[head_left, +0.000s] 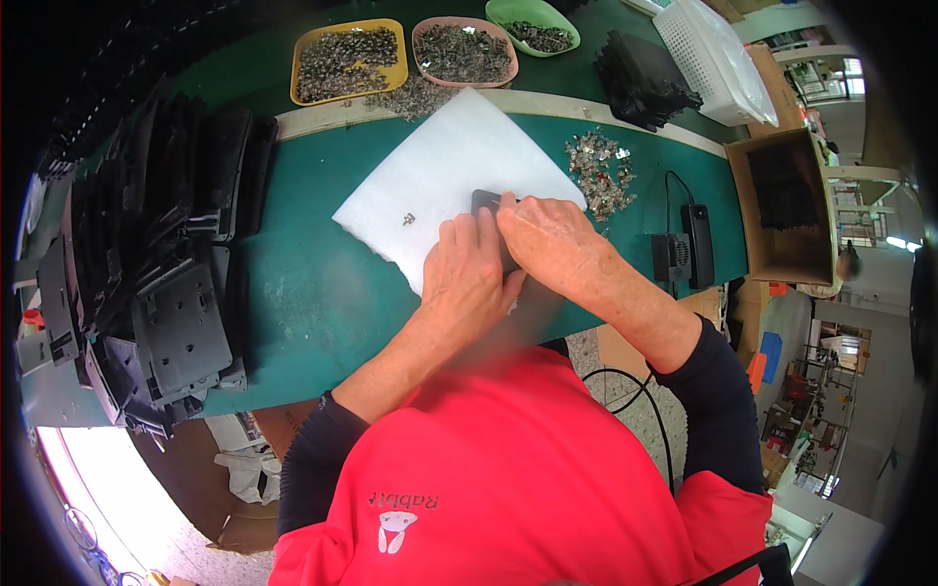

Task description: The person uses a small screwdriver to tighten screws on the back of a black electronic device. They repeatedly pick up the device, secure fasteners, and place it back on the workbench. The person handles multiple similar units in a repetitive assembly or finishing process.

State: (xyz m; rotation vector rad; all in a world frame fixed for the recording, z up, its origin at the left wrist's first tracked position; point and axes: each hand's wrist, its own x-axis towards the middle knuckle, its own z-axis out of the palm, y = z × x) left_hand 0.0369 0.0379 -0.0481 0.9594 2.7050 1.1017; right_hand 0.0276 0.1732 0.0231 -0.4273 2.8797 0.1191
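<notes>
A dark flat plate (484,199) lies on a white foam sheet (445,161), mostly covered by my hands. My left hand (463,262) holds the plate, fingers over its left part and thumb toward the near edge. From the right, my right hand (550,237) bears on the plate with curled fingers; whatever they may grip is hidden. One small metal piece (409,219) rests on the foam, left of my left hand. To the right of the foam is a loose heap of small metal pieces (598,174).
Stacked black plates (181,327) crowd the left side. Yellow (399,44), pink (513,61) and green (576,41) trays of small metal parts stand behind a pale wooden strip (318,119). At right are black plates (645,78), a white basket (708,54), a black corded device (697,244) and a cardboard box (826,210).
</notes>
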